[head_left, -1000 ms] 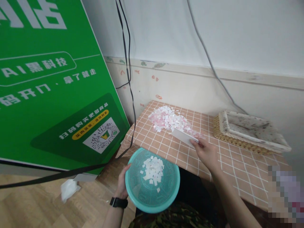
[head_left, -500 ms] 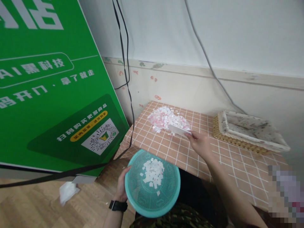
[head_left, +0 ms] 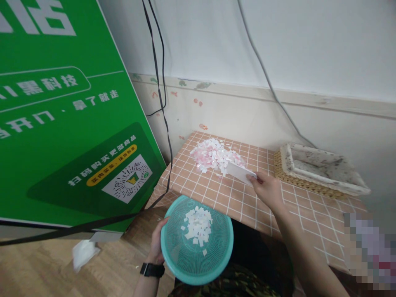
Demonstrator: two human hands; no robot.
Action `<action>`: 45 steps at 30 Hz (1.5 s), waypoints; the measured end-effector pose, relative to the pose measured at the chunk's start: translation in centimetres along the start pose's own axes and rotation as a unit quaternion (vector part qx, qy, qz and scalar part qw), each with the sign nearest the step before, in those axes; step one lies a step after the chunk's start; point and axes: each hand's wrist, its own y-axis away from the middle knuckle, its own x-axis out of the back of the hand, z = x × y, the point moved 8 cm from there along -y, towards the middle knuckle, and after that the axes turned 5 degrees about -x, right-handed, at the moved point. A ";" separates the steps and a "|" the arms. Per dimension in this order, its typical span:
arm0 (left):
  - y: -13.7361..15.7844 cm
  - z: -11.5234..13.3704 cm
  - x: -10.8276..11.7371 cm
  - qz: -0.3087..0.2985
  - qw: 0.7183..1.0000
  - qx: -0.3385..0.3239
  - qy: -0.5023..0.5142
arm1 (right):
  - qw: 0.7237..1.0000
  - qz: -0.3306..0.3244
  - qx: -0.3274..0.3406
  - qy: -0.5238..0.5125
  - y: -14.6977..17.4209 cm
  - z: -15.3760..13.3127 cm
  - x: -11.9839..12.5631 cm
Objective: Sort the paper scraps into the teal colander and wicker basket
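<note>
My left hand (head_left: 157,241) grips the left rim of a round teal plastic colander (head_left: 216,255), which sits below the table's front edge. Small white paper scraps (head_left: 198,225) lie in its bottom. My right hand (head_left: 266,187) pinches a flat white card (head_left: 239,172) by its right end. The card stands tilted on the tabletop, its left end at the edge of a pile of white and pink paper scraps (head_left: 213,154). The left fingers under the colander are mostly hidden.
The table wears a brown checked cloth (head_left: 198,185). A wicker basket with a cloth lining (head_left: 324,169) stands at the back right. Black cables (head_left: 168,152) hang on the left, beside a green machine panel (head_left: 62,123). A white bag (head_left: 85,253) lies on the wooden floor.
My right hand has moved a little to the right with the card, which now shows more of its face. The colander stays nearly in place; the view has shifted slightly.
</note>
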 end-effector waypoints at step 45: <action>-0.1 -0.2 0.3 0.001 1.000 0.003 -0.009 | 0.989 -0.019 -0.097 -0.112 -1.3 2.5 -0.9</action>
